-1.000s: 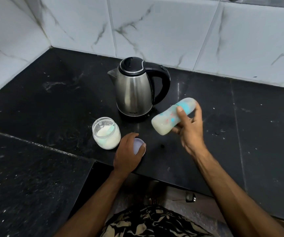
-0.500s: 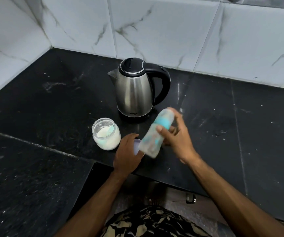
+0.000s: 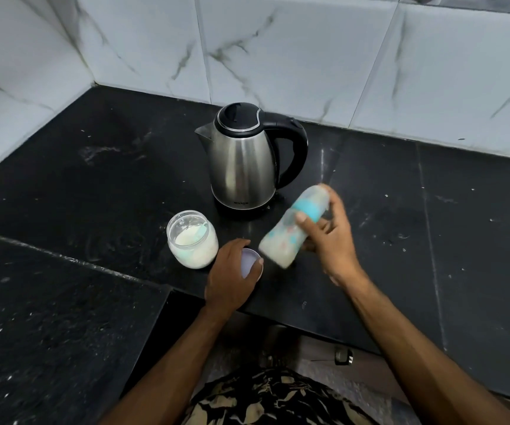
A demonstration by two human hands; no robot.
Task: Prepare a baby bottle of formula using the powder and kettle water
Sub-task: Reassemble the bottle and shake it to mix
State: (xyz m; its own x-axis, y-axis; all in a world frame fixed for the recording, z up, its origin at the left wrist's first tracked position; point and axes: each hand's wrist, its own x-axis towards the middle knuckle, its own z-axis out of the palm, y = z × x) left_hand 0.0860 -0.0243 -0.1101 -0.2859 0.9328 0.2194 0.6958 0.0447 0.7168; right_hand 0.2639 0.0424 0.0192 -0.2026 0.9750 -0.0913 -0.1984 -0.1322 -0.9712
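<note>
Brushed steel kettle (image 3: 243, 167) with glossy black plastic handle; clear glass jar (image 3: 192, 239); polished black stone counter (image 3: 94, 185).

kettle (image 3: 243, 167) behind | jar (image 3: 193, 239) front-left on counter (image 3: 462, 240) | lid (image 3: 250, 262) right of jar

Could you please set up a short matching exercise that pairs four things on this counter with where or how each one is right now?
Things:
1. kettle
2. baby bottle
3. powder jar
4. lid

States:
A. open, on the counter
B. under the left hand
C. tilted in the right hand
D. upright near the wall

Pairs: 1-D, 2-C, 3-A, 4-B
</note>
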